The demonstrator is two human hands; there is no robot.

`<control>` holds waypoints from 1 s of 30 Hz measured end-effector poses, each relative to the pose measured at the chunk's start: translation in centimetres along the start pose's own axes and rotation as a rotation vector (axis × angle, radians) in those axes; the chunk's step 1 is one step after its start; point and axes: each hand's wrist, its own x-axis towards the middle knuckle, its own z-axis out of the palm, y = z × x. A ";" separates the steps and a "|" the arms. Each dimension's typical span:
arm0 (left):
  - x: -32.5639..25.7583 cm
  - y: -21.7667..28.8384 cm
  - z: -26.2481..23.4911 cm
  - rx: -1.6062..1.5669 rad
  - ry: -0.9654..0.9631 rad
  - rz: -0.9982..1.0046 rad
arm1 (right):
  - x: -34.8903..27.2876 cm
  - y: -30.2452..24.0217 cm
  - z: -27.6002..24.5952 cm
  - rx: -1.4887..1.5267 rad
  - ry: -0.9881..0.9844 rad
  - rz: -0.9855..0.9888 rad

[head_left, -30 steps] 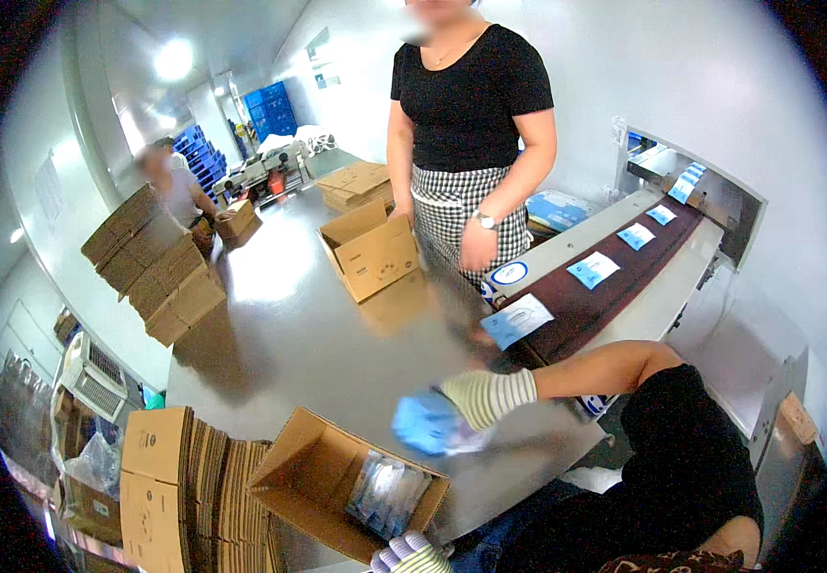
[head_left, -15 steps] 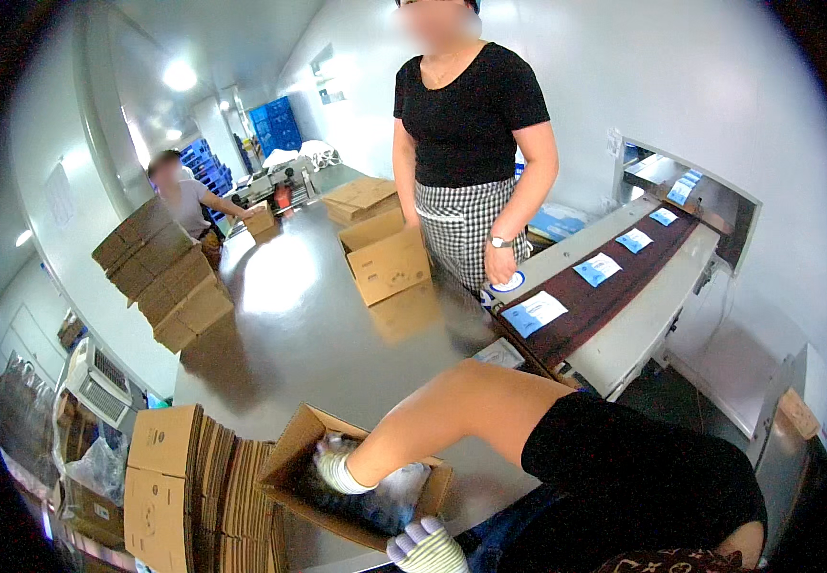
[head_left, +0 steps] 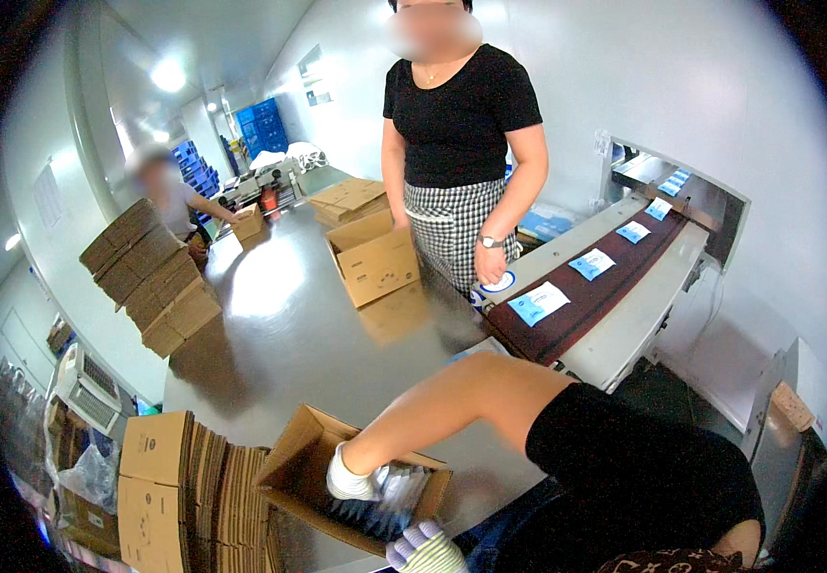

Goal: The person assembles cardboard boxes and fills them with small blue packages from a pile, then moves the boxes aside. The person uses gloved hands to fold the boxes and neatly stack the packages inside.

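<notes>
My right hand (head_left: 350,480), in a pale glove, reaches down into an open cardboard box (head_left: 285,449) near the table's front. Its fingers are blurred against a row of blue and white packets (head_left: 401,497), so their grip is unclear. My left hand (head_left: 426,551), in a striped glove with lilac fingertips, is at the box's near wall, its fingers bent against the edge. Part of that hand is cut off by the lower border.
Folded cartons (head_left: 160,501) stand left of the box. More packets (head_left: 540,304) lie on a dark conveyor belt (head_left: 576,329). A co-worker (head_left: 461,124) stands beside another open box (head_left: 375,267); a second person (head_left: 170,196) is behind stacked cartons (head_left: 146,272).
My right hand has shifted slightly right inside the box, uncovering more of the packets there. My left hand has stayed by the box wall. The view has tilted slightly.
</notes>
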 end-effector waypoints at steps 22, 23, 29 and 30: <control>-0.8 -0.8 1.0 -0.032 0.050 -0.023 | -25.7 9.5 21.3 0.647 1.112 0.867; -0.7 -0.9 1.3 -0.038 0.067 -0.026 | -26.5 10.2 21.9 0.591 1.071 0.926; -1.7 -0.6 3.7 -0.006 0.084 -0.020 | -29.5 14.0 28.4 0.699 0.913 0.994; -1.8 -0.6 3.7 -0.018 0.104 -0.025 | -29.9 14.7 29.7 0.682 0.945 0.951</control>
